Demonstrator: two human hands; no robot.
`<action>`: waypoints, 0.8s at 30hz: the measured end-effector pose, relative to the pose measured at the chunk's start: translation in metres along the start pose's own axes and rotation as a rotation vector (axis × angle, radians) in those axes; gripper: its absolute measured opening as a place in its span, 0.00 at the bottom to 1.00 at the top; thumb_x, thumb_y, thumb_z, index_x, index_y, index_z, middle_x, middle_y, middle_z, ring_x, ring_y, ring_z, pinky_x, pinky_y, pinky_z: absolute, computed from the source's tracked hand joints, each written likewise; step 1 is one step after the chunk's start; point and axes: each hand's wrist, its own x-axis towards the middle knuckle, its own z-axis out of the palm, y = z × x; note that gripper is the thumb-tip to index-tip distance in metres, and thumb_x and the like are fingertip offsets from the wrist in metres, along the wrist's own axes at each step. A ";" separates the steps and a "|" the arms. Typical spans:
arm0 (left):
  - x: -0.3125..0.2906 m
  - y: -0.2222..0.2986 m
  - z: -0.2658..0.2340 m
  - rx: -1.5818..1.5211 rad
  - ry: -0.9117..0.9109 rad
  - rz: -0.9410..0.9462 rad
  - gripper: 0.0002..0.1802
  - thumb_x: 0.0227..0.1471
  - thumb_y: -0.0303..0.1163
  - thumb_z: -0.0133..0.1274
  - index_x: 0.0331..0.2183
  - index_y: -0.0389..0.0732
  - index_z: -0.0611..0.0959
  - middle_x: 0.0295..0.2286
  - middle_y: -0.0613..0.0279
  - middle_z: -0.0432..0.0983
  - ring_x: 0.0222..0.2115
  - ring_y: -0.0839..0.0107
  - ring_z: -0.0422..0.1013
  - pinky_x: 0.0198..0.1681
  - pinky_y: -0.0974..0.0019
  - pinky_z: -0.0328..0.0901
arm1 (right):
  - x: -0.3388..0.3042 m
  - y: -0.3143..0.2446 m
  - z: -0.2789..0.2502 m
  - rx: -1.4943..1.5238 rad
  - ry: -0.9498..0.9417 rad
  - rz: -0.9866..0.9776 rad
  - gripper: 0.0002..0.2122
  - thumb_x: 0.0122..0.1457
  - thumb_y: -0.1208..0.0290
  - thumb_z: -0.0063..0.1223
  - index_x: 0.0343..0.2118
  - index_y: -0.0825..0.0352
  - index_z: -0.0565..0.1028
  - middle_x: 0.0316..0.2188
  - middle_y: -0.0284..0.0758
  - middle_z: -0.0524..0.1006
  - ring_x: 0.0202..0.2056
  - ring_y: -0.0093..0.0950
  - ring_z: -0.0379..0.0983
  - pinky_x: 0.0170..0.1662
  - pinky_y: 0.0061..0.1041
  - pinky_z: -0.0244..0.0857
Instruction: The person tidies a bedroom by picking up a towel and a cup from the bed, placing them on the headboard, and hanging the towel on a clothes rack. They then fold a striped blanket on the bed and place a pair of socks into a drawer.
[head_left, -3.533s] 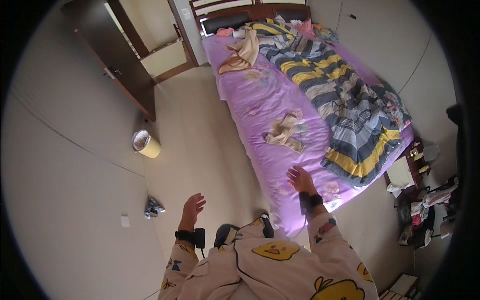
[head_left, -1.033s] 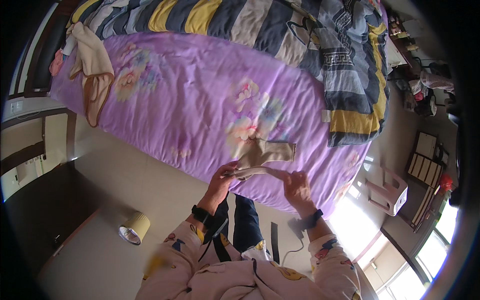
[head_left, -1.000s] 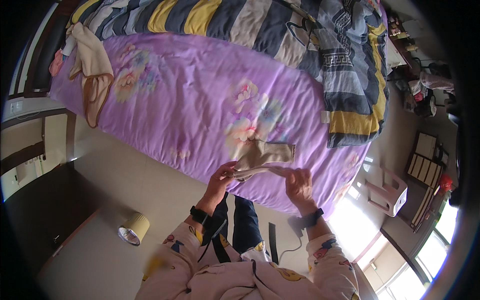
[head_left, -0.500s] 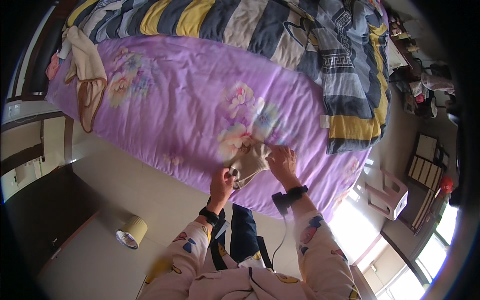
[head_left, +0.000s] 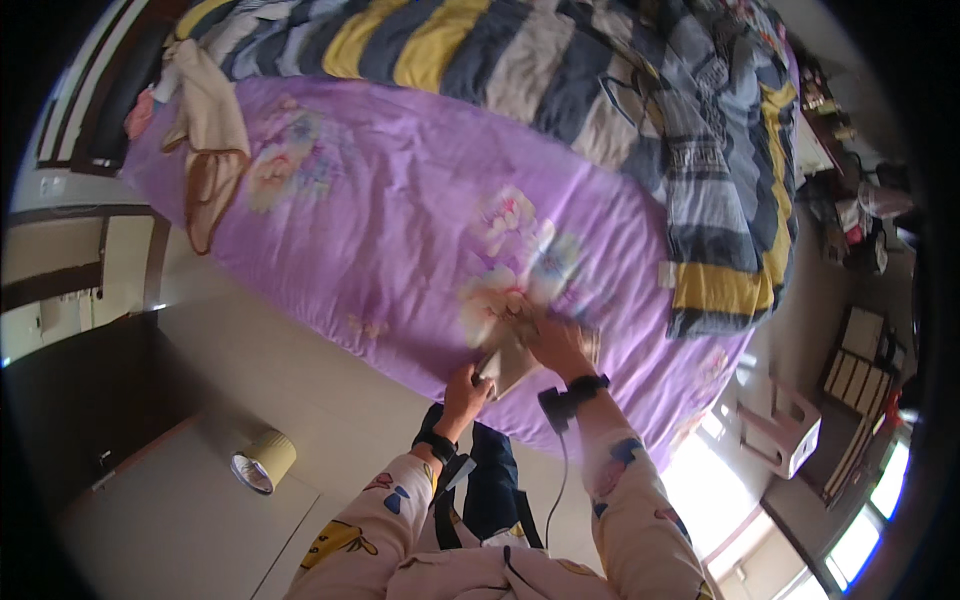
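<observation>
A small beige ribbed knit piece, which looks like a sock (head_left: 511,366), lies at the near edge of the purple flowered bedsheet (head_left: 390,210). My left hand (head_left: 466,396) pinches its lower left corner between thumb and fingers. Over its upper right part rests my right hand (head_left: 560,348), with some of the fabric showing beyond the hand's right side. The right fingers are blurred, so their grip is hard to make out.
A striped grey and yellow quilt (head_left: 440,50) covers the bed's far side. A beige cloth with brown trim (head_left: 215,120) hangs over the left edge. On the floor stand a yellowish bin (head_left: 265,462) at left and a pale plastic stool (head_left: 785,430) at right.
My right hand has moved down over the beige sock, and fabric now shows on its right. The left hand keeps its pinch at the corner. The whole view has shifted slightly.
</observation>
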 end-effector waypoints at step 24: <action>-0.220 0.197 -0.308 -0.494 0.158 0.592 0.12 0.47 0.25 0.55 0.36 0.37 0.75 0.30 0.67 0.72 0.31 0.80 0.68 0.35 0.74 0.65 | -0.191 -0.229 -0.186 0.833 -0.048 -0.357 0.13 0.54 0.72 0.49 0.40 0.73 0.73 0.30 0.32 0.76 0.32 0.17 0.70 0.36 0.20 0.66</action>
